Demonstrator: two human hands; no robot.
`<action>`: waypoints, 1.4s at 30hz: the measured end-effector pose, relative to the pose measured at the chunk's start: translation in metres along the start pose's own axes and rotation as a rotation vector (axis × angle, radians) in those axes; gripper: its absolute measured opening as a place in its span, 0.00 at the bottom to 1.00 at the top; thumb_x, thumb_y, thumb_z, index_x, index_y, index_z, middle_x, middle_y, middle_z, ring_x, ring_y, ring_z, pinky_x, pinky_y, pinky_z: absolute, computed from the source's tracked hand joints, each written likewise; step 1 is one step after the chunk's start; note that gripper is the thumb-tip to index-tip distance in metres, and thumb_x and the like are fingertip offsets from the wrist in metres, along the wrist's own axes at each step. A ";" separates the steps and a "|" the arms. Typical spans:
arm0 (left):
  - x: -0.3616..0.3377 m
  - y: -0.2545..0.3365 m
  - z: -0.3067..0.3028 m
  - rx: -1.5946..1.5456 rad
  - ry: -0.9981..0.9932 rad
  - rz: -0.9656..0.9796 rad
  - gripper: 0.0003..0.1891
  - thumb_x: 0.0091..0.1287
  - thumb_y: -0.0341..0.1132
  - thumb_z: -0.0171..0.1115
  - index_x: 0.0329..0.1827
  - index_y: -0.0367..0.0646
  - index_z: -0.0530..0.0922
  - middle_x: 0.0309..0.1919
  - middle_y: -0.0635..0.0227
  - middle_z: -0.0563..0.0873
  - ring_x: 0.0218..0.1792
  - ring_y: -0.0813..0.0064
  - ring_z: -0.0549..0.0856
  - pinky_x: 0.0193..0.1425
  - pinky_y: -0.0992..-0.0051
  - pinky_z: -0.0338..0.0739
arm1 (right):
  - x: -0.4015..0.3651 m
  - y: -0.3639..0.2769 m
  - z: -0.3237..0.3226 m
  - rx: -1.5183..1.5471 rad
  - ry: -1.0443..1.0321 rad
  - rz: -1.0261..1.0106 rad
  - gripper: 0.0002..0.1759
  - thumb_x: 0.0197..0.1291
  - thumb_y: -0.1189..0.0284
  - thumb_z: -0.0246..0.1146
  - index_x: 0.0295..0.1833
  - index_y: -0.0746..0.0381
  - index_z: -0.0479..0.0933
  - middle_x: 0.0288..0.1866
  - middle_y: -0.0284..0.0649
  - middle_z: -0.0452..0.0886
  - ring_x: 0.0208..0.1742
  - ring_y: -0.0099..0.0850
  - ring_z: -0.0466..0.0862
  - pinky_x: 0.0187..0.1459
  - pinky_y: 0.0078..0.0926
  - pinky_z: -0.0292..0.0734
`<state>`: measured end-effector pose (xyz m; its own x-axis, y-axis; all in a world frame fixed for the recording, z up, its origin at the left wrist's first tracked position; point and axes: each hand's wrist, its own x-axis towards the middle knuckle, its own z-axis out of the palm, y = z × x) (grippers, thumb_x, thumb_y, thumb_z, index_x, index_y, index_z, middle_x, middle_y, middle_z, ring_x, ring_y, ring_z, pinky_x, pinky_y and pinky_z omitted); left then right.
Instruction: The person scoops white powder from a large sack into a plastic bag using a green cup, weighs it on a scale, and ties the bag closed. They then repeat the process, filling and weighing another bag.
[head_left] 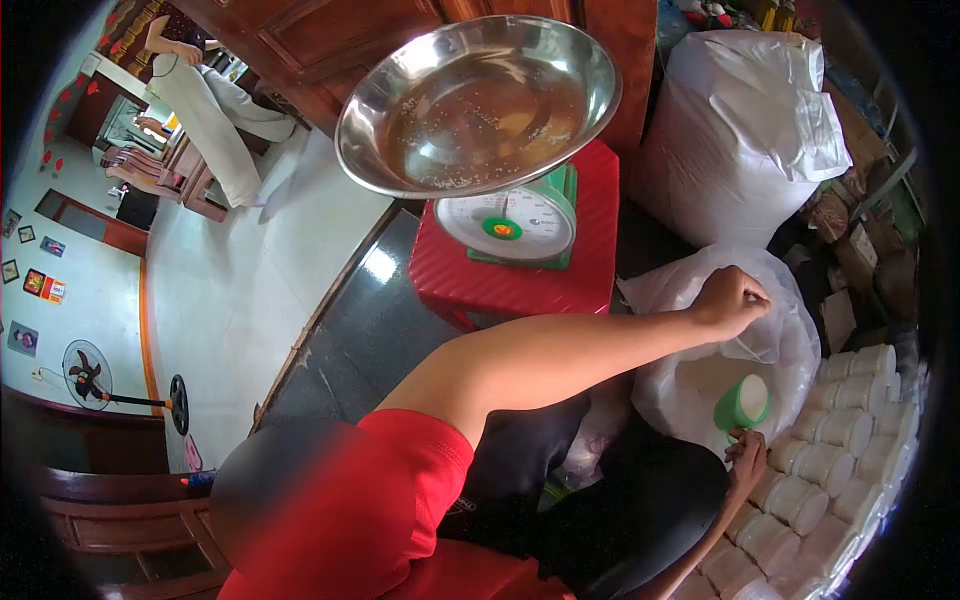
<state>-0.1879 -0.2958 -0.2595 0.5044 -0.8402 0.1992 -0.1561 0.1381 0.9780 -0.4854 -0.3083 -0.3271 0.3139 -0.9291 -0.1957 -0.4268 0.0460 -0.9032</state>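
Note:
My left hand reaches across the top of a clear plastic bag with its fingers closed, seemingly on the film of the bag. Inside the open bag lies a pale white, fine-looking material. My right hand grips the handle of a green mug, which is tilted in the bag's mouth and filled with white stuff. Above my left arm, a shiny steel bowl rests on a dial scale, with some white grains scattered in it. A red stool carries the scale.
A large white sack stands behind the bag. Rows of stacked white-lidded tubs line the right side. Wooden doors rise behind the scale. Another person in light trousers stands far left, with a fan below.

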 end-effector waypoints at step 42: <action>0.014 -0.007 0.005 -0.128 -0.159 -0.348 0.15 0.61 0.42 0.74 0.45 0.43 0.93 0.42 0.62 0.94 0.46 0.72 0.90 0.55 0.71 0.81 | -0.003 -0.179 -0.012 0.230 0.063 -0.431 0.17 0.76 0.65 0.48 0.31 0.61 0.66 0.28 0.33 0.67 0.34 0.24 0.68 0.39 0.25 0.65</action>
<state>-0.1840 -0.3105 -0.2636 0.3691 -0.9176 -0.1474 0.1128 -0.1132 0.9872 -0.4199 -0.3181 -0.1602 0.3656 -0.9016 0.2311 -0.0686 -0.2737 -0.9594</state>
